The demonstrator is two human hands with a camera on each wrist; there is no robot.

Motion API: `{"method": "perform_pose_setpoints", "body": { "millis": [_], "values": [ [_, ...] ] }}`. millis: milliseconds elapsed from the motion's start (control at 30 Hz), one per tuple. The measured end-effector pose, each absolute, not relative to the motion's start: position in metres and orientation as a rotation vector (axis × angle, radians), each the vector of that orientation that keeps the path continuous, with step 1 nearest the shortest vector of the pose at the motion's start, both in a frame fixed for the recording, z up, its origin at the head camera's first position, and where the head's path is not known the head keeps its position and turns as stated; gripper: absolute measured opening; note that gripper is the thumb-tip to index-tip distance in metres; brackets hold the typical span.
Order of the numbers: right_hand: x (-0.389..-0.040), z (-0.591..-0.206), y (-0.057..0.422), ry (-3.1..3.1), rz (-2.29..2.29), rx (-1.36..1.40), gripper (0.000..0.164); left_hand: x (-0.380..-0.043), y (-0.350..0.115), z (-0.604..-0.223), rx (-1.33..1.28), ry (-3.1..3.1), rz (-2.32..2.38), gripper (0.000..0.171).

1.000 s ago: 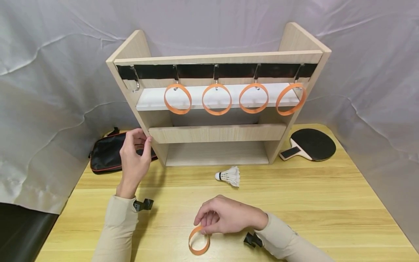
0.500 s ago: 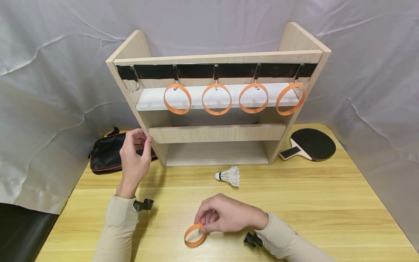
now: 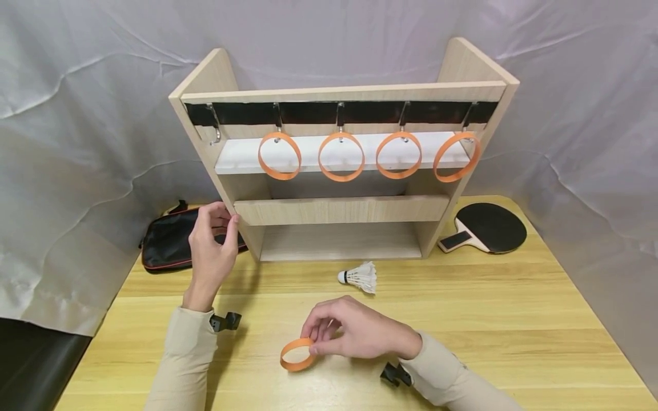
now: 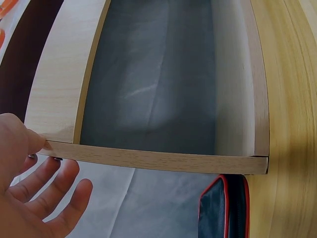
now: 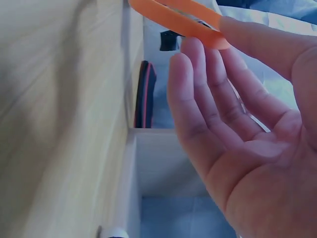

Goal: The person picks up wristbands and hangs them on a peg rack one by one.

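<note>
My right hand (image 3: 354,331) pinches an orange ring (image 3: 297,366) by its right side, low over the front of the table. In the right wrist view the ring (image 5: 183,22) sits between thumb and fingertips. My left hand (image 3: 212,245) grips the left side panel of a wooden rack (image 3: 339,211), thumb on the front edge and fingers spread behind it, as the left wrist view shows. On the rack's black strip (image 3: 308,112) several metal hooks are fixed. Orange rings (image 3: 341,178) hang from all of them but the leftmost hook (image 3: 215,128).
A white shuttlecock (image 3: 360,277) lies in front of the rack. To the right of the rack is a black table tennis bat (image 3: 493,228). Behind my left hand lies a black case (image 3: 167,242) with red piping. Grey cloth (image 3: 92,142) hangs around the table.
My right hand has risen slightly, and the ring in it has swung up and to the left, tilting flatter. The left hand keeps its grip on the rack.
</note>
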State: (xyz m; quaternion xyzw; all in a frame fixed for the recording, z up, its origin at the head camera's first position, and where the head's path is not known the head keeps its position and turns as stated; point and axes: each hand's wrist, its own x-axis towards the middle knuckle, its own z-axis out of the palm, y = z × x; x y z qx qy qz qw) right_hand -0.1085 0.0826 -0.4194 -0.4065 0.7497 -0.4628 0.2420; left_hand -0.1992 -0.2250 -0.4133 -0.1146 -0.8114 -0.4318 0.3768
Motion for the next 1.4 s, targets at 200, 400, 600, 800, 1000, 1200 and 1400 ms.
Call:
{"method": "perform_pose_setpoints", "body": {
  "millis": [200,400,600,800,1000,1200,1400],
  "values": [
    [-0.111,-0.411,0.078,2.104,-1.387,-1.098,0.015,-0.198,-0.226,-0.414,-0.279,-2.08,-1.104,0.03],
    [-0.114,-0.404,0.073,2.122,-1.527,-1.073,0.018,-0.197,-0.226,-0.415,-0.267,-2.083,-1.112,0.029],
    [-0.116,-0.396,0.07,2.164,-1.61,-1.073,0.017,-0.198,-0.226,-0.415,-0.273,-2.079,-1.112,0.029],
    [-0.118,-0.386,0.065,2.175,-1.701,-1.066,0.018,-0.198,-0.226,-0.415,-0.28,-2.075,-1.11,0.03],
    [-0.119,-0.381,0.06,2.166,-1.815,-1.007,0.02,-0.198,-0.225,-0.414,-0.283,-2.071,-1.116,0.029],
    [-0.121,-0.375,0.057,2.156,-1.904,-1.003,0.021,-0.198,-0.224,-0.414,-0.287,-2.07,-1.115,0.029],
    [-0.124,-0.367,0.053,2.161,-1.965,-1.01,0.022,-0.199,-0.224,-0.414,-0.288,-2.074,-1.112,0.03]
  ]
}}
